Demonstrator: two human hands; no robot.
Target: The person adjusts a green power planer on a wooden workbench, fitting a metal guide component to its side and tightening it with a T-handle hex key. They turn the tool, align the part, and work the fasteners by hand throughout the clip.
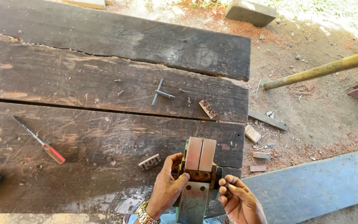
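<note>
The single head-worn camera looks steeply down from above the person's chest onto the near edge of a dark plank workbench [104, 137], close to both hands, with dirt ground [311, 103] beyond.

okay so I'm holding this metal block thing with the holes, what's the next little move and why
Probably bring the right hand in to the row of holes on the metal block. The left hand already steadies the block, and the right fingers pinch something small and dark beside it; what it is cannot be told.
</note>
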